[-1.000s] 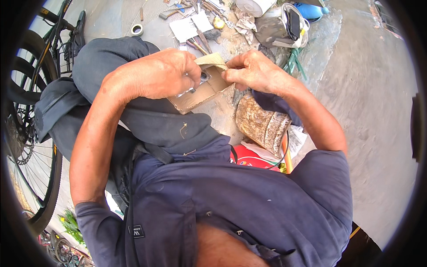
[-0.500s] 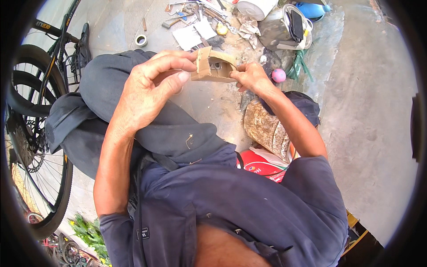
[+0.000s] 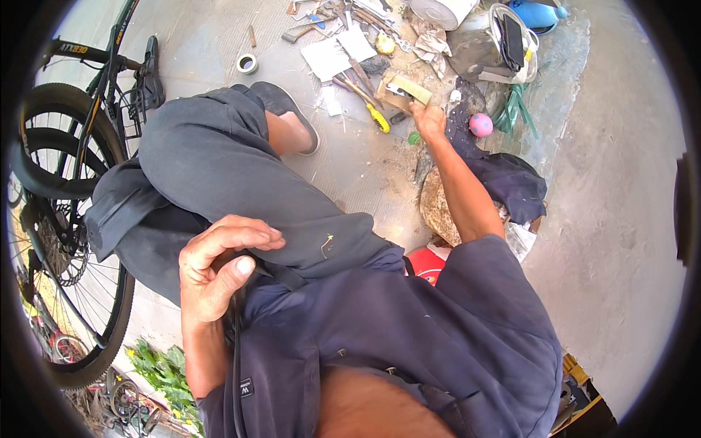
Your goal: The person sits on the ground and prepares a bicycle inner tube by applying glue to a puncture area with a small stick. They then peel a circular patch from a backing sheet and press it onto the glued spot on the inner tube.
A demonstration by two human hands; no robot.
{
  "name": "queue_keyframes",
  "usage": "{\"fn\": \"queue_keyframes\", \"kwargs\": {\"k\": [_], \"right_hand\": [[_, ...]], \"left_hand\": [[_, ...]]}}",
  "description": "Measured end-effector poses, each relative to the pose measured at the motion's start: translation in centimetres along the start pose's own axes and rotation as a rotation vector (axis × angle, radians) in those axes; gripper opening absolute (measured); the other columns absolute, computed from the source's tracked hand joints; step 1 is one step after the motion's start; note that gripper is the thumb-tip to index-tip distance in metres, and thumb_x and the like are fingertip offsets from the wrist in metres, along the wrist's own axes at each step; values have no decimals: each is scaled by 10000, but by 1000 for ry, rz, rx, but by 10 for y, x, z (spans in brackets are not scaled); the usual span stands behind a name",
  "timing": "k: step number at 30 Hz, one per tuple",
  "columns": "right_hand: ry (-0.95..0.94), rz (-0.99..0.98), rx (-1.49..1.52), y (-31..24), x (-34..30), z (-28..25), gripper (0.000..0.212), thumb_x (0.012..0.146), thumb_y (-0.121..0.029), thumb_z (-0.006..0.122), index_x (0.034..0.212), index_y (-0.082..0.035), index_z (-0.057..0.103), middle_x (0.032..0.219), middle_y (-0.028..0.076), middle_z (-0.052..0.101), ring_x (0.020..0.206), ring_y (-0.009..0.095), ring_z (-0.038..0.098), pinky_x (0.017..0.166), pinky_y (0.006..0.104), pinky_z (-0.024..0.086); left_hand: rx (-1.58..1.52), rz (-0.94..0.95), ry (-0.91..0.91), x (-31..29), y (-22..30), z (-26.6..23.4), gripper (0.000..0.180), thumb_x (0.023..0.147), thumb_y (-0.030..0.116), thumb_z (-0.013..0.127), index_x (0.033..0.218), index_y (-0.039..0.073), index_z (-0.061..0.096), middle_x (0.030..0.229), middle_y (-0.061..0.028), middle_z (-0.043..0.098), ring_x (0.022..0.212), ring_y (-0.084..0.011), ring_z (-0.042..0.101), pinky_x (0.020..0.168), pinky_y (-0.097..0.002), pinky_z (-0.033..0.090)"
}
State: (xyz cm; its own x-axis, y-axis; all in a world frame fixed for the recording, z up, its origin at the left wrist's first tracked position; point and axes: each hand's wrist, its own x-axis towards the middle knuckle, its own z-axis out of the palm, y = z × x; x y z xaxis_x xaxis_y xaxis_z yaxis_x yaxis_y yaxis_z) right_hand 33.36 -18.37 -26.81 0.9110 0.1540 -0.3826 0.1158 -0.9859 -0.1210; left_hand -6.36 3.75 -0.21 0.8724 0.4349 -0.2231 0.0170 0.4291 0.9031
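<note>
My right hand point(image 3: 429, 121) grips the flap side of a small open cardboard box point(image 3: 411, 89), arm stretched out low over the ground. Something light and metallic shows inside the box, too small to name. My left hand point(image 3: 223, 266) hangs over my lap, empty, with fingers bent and the thumb apart from them. Left of the box lies a yellow-handled tool point(image 3: 377, 117), its far end among other tools. White sheets of paper point(image 3: 326, 58) lie just beyond it.
A bicycle point(image 3: 73, 146) stands at the left. Several hand tools point(image 3: 336, 14) are spread at the far side. A roll of tape point(image 3: 247, 64), a pink ball point(image 3: 480, 125) and a clear tub point(image 3: 475, 55) with a phone point(image 3: 512, 41) on it are on the ground.
My left hand has let go of the box and drawn back toward my lap. My right hand has carried the box away from me and to the right, toward the ground.
</note>
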Motion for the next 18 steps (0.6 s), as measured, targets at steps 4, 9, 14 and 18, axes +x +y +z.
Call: {"fn": "queue_keyframes", "kwargs": {"k": [4, 9, 14, 18], "right_hand": [[43, -68, -136, 55, 32, 25, 527, 921, -498, 568, 959, -4, 748, 924, 221, 726, 921, 365, 703, 871, 455, 520], [-121, -39, 488, 26, 10, 17, 281, 995, -129, 497, 1205, -31, 657, 918, 164, 709, 680, 214, 693, 589, 347, 578], [-203, -293, 518, -63, -47, -29, 263, 1020, -68, 432, 1258, 21, 499, 948, 144, 690, 623, 152, 648, 532, 294, 563], [-355, -480, 803, -123, -92, -50, 265, 1016, -82, 472, 1245, 48, 499, 930, 140, 699, 648, 148, 651, 566, 281, 553]], "left_hand": [[23, -70, 89, -16, 2, -6, 230, 925, 98, 649, 1086, -64, 680, 1084, -199, 662, 983, -284, 688, 886, -373, 549], [118, -69, 393, -48, -7, -9, 175, 969, 69, 604, 1067, -56, 676, 1066, -161, 666, 961, -250, 693, 872, -341, 554], [108, -61, 824, -63, -7, -14, 280, 988, 108, 578, 1217, -50, 610, 1179, -226, 666, 1064, -301, 685, 923, -383, 560], [-72, 3, 914, -55, 10, -12, 564, 969, 183, 623, 1418, -93, 421, 1375, -276, 542, 1278, -350, 559, 1058, -391, 471]]}}
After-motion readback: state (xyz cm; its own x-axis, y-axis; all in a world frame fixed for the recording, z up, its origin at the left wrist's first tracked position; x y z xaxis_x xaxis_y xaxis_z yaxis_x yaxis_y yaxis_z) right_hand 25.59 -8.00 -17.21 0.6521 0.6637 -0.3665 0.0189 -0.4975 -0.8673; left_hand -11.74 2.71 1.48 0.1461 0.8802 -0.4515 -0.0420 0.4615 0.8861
